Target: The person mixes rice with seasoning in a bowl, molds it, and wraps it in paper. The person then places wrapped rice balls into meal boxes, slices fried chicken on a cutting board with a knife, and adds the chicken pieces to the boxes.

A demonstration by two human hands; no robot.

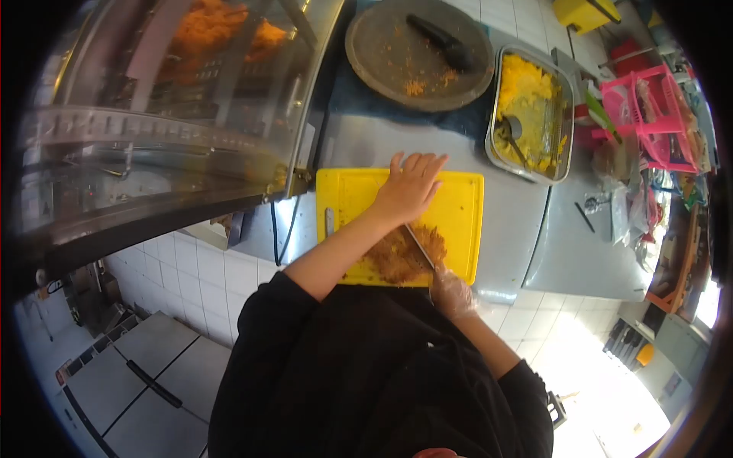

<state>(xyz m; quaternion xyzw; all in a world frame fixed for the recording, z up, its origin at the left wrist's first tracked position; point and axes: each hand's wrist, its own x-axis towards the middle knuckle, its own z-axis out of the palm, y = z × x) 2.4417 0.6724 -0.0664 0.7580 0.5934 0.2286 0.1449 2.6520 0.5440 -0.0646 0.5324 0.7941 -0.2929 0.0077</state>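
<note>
A yellow cutting board (458,206) lies on the metal counter, with a flat piece of brown fried food (393,256) on its near part. A knife (418,246) crosses the food. My right hand (452,294), in a clear plastic glove, is wrapped round the knife's handle at the board's near edge. My left hand (411,187) is bare, with its fingers spread over the far end of the knife above the board. The blade's far end is hidden beneath that hand.
Beyond the board stands a stone mortar (374,72) with a dark pestle (439,42). A metal tray (566,114) with yellow food and a ladle is at the right, before pink baskets (649,126). A glass display case (229,99) fills the left.
</note>
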